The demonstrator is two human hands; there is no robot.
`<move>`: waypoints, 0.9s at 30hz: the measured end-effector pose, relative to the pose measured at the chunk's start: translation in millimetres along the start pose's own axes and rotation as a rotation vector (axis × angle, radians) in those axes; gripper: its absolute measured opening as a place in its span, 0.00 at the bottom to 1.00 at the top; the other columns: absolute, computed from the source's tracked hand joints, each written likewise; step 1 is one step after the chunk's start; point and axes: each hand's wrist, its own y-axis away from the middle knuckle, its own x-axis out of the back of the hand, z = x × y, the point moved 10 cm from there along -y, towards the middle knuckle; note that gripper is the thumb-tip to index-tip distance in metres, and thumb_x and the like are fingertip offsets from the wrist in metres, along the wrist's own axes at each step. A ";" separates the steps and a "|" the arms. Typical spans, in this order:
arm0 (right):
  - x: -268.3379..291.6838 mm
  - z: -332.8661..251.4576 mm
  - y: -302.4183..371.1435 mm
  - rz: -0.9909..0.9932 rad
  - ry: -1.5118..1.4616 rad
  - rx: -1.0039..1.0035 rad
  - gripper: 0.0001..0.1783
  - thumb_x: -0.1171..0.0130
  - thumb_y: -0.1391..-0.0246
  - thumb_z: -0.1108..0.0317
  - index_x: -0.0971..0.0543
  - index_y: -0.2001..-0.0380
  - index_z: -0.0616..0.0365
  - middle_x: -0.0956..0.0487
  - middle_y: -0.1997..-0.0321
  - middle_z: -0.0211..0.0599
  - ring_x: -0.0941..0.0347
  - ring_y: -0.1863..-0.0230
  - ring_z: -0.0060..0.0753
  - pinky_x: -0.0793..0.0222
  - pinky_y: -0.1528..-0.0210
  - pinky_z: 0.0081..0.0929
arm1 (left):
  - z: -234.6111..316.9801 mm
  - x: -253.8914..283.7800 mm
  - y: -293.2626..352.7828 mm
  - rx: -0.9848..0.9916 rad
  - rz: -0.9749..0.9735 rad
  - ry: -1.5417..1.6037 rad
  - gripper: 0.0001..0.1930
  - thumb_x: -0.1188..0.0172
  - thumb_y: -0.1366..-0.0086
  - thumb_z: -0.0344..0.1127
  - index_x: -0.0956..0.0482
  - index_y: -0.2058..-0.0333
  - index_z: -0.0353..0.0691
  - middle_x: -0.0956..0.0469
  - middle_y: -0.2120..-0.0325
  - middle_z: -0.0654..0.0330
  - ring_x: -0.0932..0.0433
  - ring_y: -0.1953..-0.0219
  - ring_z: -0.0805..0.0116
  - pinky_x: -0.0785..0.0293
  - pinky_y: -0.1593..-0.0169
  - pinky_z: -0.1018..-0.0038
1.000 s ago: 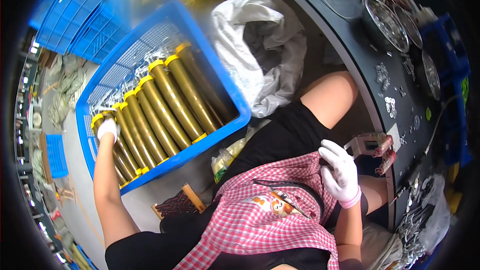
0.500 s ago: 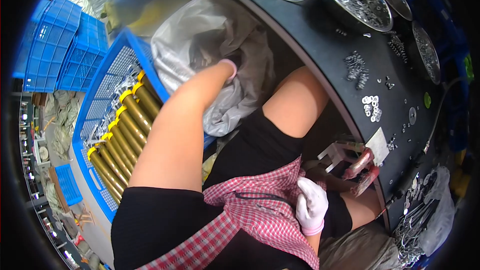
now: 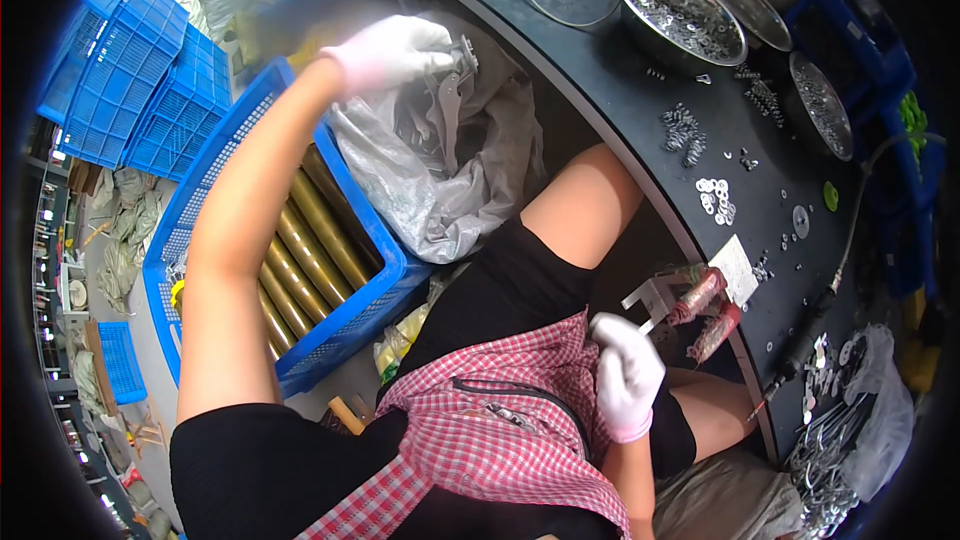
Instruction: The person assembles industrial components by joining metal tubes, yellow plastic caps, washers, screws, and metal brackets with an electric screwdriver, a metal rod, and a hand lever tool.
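Observation:
My left hand (image 3: 395,55), in a white glove with a pink cuff, is raised over the mouth of a whitish plastic sack (image 3: 470,210). Its fingers are closed on a shiny metal bracket (image 3: 452,100) with a long arm hanging down. More metal parts may lie in the sack, but its inside is mostly hidden. My right hand (image 3: 628,380), also gloved, is curled close to my checked apron (image 3: 480,385), left of a small metal fixture (image 3: 655,300) on the table edge. Whatever its fingers hold, if anything, is hidden.
Beside the sack, a blue crate (image 3: 400,280) holds several brass-coloured tubes (image 3: 310,240). To the right, the dark table (image 3: 570,60) bears steel bowls (image 3: 680,20) of small parts, piled springs (image 3: 683,133), white washers (image 3: 715,200) and a screwdriver-like tool (image 3: 810,340). Blue crates (image 3: 115,70) are stacked far left.
My left hand has come up out of the sack with the metal bracket in it, moving up and left. My right hand stays near the apron, still curled.

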 end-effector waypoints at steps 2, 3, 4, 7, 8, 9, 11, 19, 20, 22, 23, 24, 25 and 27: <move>10.2 -21.6 -31.2 0.171 -0.049 -0.054 0.19 0.47 0.52 0.83 0.23 0.54 0.66 0.22 0.53 0.49 0.23 0.54 0.42 0.29 0.48 0.32 | 50.6 19.0 27.2 0.035 0.013 0.199 0.10 0.45 0.38 0.35 0.23 0.64 0.35 0.27 0.75 0.64 0.29 0.71 0.76 0.32 0.66 0.77; 8.1 -34.3 -47.1 0.142 -0.021 -0.097 0.22 0.43 0.51 0.78 0.25 0.50 0.66 0.23 0.51 0.50 0.23 0.54 0.43 0.29 0.48 0.31 | 73.5 21.5 34.0 -0.001 0.036 0.272 0.09 0.46 0.38 0.33 0.23 0.64 0.34 0.28 0.75 0.67 0.31 0.71 0.80 0.33 0.67 0.79; 2.3 -52.1 -59.1 0.073 0.074 0.046 0.27 0.39 0.50 0.69 0.28 0.46 0.64 0.22 0.53 0.49 0.23 0.56 0.41 0.27 0.52 0.32 | 100.3 20.3 45.4 -0.022 0.012 0.340 0.09 0.46 0.37 0.33 0.23 0.63 0.34 0.27 0.75 0.68 0.31 0.71 0.80 0.33 0.67 0.79; -20.6 -82.6 -71.3 -0.160 -0.372 -0.156 0.29 0.36 0.50 0.61 0.30 0.47 0.62 0.23 0.62 0.46 0.24 0.67 0.34 0.28 0.63 0.29 | 166.4 -3.0 77.7 -0.094 0.001 0.505 0.09 0.43 0.38 0.33 0.22 0.63 0.34 0.23 0.72 0.66 0.26 0.68 0.82 0.29 0.61 0.81; -20.4 -83.2 -64.2 -0.180 -0.342 -0.175 0.26 0.37 0.49 0.62 0.29 0.49 0.63 0.23 0.63 0.44 0.25 0.68 0.32 0.28 0.63 0.28 | 175.7 -13.1 88.7 -0.062 0.086 0.728 0.11 0.42 0.40 0.31 0.24 0.59 0.34 0.23 0.71 0.65 0.26 0.67 0.81 0.28 0.61 0.81; -22.3 -80.9 -57.2 -0.206 -0.318 -0.191 0.23 0.38 0.48 0.64 0.28 0.51 0.63 0.24 0.65 0.43 0.26 0.69 0.29 0.29 0.64 0.27 | 179.7 -30.1 95.9 -0.015 0.166 0.950 0.14 0.41 0.41 0.30 0.26 0.56 0.35 0.23 0.70 0.65 0.25 0.65 0.80 0.28 0.60 0.80; -12.5 -63.2 -40.0 -0.005 -0.359 -0.190 0.19 0.39 0.47 0.65 0.27 0.54 0.63 0.25 0.66 0.40 0.28 0.69 0.25 0.30 0.64 0.26 | 191.9 -47.8 110.5 -0.253 0.502 1.569 0.26 0.37 0.42 0.32 0.34 0.46 0.36 0.24 0.60 0.61 0.26 0.58 0.76 0.28 0.55 0.78; 4.4 -20.6 -8.2 0.131 -0.456 -0.474 0.14 0.45 0.44 0.65 0.26 0.57 0.62 0.26 0.63 0.43 0.26 0.63 0.35 0.31 0.60 0.29 | 222.2 -181.3 105.9 -0.141 -0.343 1.542 0.26 0.43 0.35 0.32 0.37 0.42 0.26 0.30 0.46 0.52 0.30 0.44 0.65 0.35 0.40 0.71; 3.0 -27.9 -11.2 0.003 -0.220 -0.434 0.15 0.45 0.43 0.62 0.26 0.58 0.61 0.25 0.63 0.45 0.25 0.63 0.40 0.30 0.61 0.31 | 209.9 -183.7 104.7 -0.082 -0.357 1.258 0.23 0.48 0.36 0.27 0.35 0.43 0.26 0.28 0.47 0.53 0.29 0.46 0.66 0.35 0.41 0.73; 2.2 -41.4 -24.6 -0.126 0.104 -0.372 0.16 0.42 0.45 0.55 0.25 0.63 0.58 0.22 0.69 0.48 0.24 0.67 0.51 0.28 0.66 0.37 | 193.9 -176.1 101.4 -0.050 -0.309 1.174 0.23 0.60 0.42 0.19 0.32 0.47 0.26 0.24 0.53 0.53 0.26 0.49 0.68 0.33 0.43 0.75; 7.1 -43.4 -32.1 -0.126 0.107 -0.361 0.16 0.42 0.45 0.55 0.25 0.63 0.58 0.22 0.69 0.48 0.24 0.67 0.51 0.28 0.66 0.37 | 189.6 -166.0 98.9 -0.037 -0.280 1.353 0.23 0.58 0.43 0.19 0.32 0.47 0.26 0.24 0.54 0.50 0.22 0.57 0.68 0.26 0.52 0.76; 2.6 -42.5 -35.9 -0.237 0.114 -0.361 0.17 0.42 0.45 0.54 0.25 0.65 0.57 0.23 0.73 0.47 0.24 0.70 0.50 0.28 0.68 0.37 | 187.3 -161.4 100.4 -0.053 -0.316 1.494 0.23 0.55 0.42 0.22 0.33 0.45 0.26 0.24 0.53 0.51 0.21 0.63 0.70 0.25 0.59 0.78; -4.4 -43.4 -40.4 -0.348 0.121 -0.360 0.17 0.41 0.46 0.53 0.25 0.67 0.57 0.23 0.77 0.46 0.24 0.73 0.50 0.28 0.69 0.36 | 184.4 -158.0 103.9 -0.070 -0.352 1.635 0.23 0.53 0.40 0.24 0.34 0.44 0.27 0.25 0.52 0.51 0.21 0.70 0.72 0.24 0.66 0.80; -7.1 -46.3 -69.3 -0.420 0.167 -0.348 0.19 0.42 0.46 0.50 0.24 0.73 0.57 0.25 0.82 0.44 0.25 0.77 0.50 0.30 0.73 0.36 | 178.4 -162.7 108.4 -0.013 -0.391 2.035 0.34 0.48 0.45 0.19 0.46 0.38 0.29 0.31 0.45 0.45 0.20 0.75 0.68 0.30 0.81 0.84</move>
